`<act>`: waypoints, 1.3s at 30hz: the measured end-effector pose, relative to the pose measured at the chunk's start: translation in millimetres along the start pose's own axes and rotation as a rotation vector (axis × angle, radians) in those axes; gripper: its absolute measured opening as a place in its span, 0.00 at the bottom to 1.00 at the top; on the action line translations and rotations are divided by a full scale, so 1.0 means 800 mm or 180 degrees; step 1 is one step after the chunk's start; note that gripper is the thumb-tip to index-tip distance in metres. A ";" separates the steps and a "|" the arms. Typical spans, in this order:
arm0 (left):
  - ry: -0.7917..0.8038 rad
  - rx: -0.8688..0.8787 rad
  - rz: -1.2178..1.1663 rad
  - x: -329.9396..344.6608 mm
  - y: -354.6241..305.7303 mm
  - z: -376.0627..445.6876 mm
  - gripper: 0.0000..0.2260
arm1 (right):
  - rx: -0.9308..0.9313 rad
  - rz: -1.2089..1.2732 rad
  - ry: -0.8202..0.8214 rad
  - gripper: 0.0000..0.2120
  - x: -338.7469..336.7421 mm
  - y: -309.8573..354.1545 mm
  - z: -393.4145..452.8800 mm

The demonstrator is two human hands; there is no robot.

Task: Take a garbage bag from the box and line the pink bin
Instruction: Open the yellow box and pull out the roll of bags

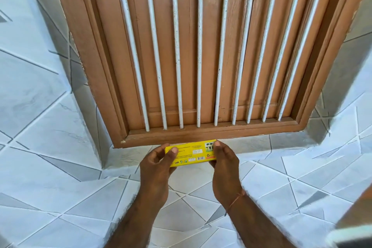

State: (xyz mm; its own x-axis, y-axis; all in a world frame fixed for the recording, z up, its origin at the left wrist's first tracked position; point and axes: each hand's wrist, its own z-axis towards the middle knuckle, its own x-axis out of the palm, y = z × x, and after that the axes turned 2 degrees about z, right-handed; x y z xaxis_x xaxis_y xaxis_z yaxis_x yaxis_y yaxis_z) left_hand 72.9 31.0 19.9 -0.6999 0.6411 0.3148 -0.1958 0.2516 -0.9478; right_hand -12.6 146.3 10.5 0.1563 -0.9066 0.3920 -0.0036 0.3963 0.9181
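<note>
A small flat yellow box (pixel 193 153) with printed text and a barcode is held level between both hands, just in front of the tiled window sill. My left hand (pixel 159 165) grips its left end, thumb on top. Its right end is pinched by my right hand (pixel 223 165), which wears a thin thread band at the wrist. The box looks closed. No garbage bag and no pink bin are in view.
A brown wooden window (pixel 181 46) with closed shutters and several white vertical bars (pixel 199 66) fills the upper view. White and grey tiled walls (pixel 40 127) and the sill (pixel 251 145) surround it. A blurred object (pixel 354 231) sits at the lower right corner.
</note>
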 end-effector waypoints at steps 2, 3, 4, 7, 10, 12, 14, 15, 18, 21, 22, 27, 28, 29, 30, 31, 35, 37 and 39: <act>-0.0043 -0.0005 0.0018 -0.002 -0.001 -0.012 0.10 | -0.0123 -0.0093 -0.0271 0.12 0.005 -0.006 -0.013; -0.0048 0.0002 0.0038 -0.002 -0.002 -0.016 0.11 | -0.0147 -0.0108 -0.0367 0.12 0.006 -0.007 -0.018; -0.0048 -0.0002 0.0073 -0.003 -0.003 -0.020 0.12 | -0.0164 -0.0100 -0.0441 0.12 0.007 -0.007 -0.022; -0.0019 0.0056 0.0165 0.000 -0.009 -0.031 0.09 | -0.0185 -0.0029 -0.0606 0.13 0.008 0.002 -0.031; -0.0030 0.0109 0.0229 0.006 -0.014 -0.042 0.11 | -0.0173 0.0067 -0.0671 0.14 0.008 0.014 -0.035; -0.0119 0.0130 0.0193 0.012 -0.019 -0.047 0.14 | -0.0123 0.0151 -0.0592 0.14 0.007 0.024 -0.036; -0.0174 0.0114 0.0139 0.018 -0.025 -0.047 0.14 | -0.0087 0.0211 -0.0493 0.13 0.004 0.032 -0.036; -0.0186 0.0086 0.0087 0.021 -0.028 -0.048 0.13 | -0.0083 0.0226 -0.0453 0.13 0.002 0.037 -0.035; -0.0149 -0.0060 -0.0146 0.033 -0.033 -0.052 0.14 | -0.0106 0.0217 -0.0411 0.13 -0.004 0.048 -0.027; -0.0018 -0.0267 -0.0443 0.049 -0.031 -0.057 0.10 | -0.0257 0.0206 -0.0487 0.13 -0.011 0.055 -0.014; 0.0000 -0.0371 -0.0550 0.054 -0.028 -0.058 0.10 | -0.0297 0.0206 -0.0510 0.13 -0.015 0.057 -0.010; 0.0043 -0.0693 -0.0863 0.068 -0.016 -0.054 0.07 | -0.0319 0.0270 -0.0531 0.11 -0.025 0.067 -0.002; 0.0059 -0.0706 -0.0871 0.070 -0.014 -0.055 0.07 | -0.0349 0.0227 -0.0565 0.11 -0.026 0.067 0.000; 0.0060 -0.0705 -0.0864 0.075 -0.012 -0.056 0.07 | -0.0380 0.0173 -0.0614 0.11 -0.027 0.068 0.002; 0.0037 -0.0705 -0.0848 0.077 -0.010 -0.058 0.07 | -0.0394 0.0113 -0.0663 0.11 -0.028 0.066 0.004; 0.0013 -0.0702 -0.0834 0.080 -0.009 -0.060 0.07 | -0.0384 0.0050 -0.0708 0.12 -0.028 0.065 0.006; -0.0067 -0.0637 -0.0678 0.090 -0.010 -0.064 0.07 | -0.0315 -0.0053 -0.0835 0.13 -0.033 0.062 0.011; -0.0071 -0.0633 -0.0631 0.091 -0.012 -0.065 0.06 | -0.0252 -0.0070 -0.0831 0.13 -0.036 0.063 0.012; -0.0085 -0.0669 -0.0626 0.091 -0.015 -0.065 0.06 | -0.0215 -0.0102 -0.0766 0.13 -0.039 0.064 0.013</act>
State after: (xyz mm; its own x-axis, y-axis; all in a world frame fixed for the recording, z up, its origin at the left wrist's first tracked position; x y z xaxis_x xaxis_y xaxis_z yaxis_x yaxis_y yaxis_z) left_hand 59.6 112.4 56.7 -0.6809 0.5465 0.4876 -0.1851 0.5157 -0.8365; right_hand -28.1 193.7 45.8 -0.0846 -0.9240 0.3729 0.0650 0.3683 0.9274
